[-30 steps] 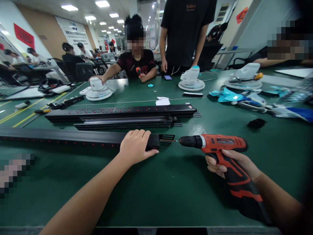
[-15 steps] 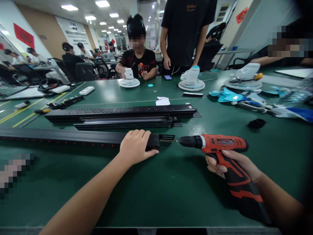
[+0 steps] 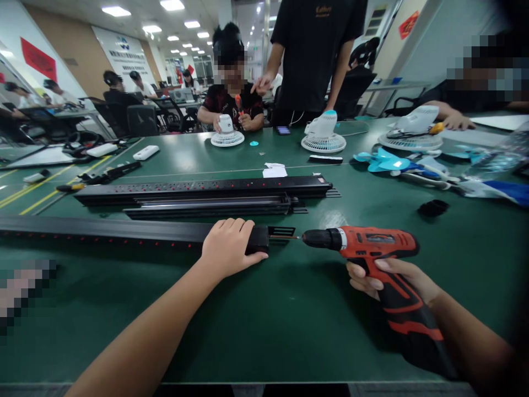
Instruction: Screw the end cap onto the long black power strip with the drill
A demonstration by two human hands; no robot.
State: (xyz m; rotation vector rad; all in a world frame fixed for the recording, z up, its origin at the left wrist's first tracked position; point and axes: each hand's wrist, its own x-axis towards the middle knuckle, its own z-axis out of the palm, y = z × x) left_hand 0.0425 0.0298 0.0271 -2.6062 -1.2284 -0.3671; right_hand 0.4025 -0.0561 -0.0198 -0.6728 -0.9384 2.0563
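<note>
My left hand (image 3: pixel 225 248) is wrapped over the right end of a long black bar (image 3: pixel 124 231) with small red dots along its near side. A slotted black bracket (image 3: pixel 282 231) sticks out from that end. My right hand (image 3: pixel 397 278) grips an orange and black cordless drill (image 3: pixel 378 242) by its handle. The drill points left, its thin bit (image 3: pixel 285 237) running alongside the bracket to the bar's end face. Whether the tip sits in a screw cannot be made out.
Behind the bar lie another red-dotted black bar (image 3: pixel 206 190) and a narrower black rail (image 3: pixel 215 207). White fans (image 3: pixel 323 140) stand across the green table (image 3: pixel 264 331). Blue fan blades (image 3: pixel 384 161) and a small black part (image 3: pixel 433 208) lie to the right. Co-workers are opposite.
My hands, the bar and the drill have hardly moved. Opposite, a standing person's hand has risen, and a seated person's white fan has shifted right. Another person's hand now rests at far right.
</note>
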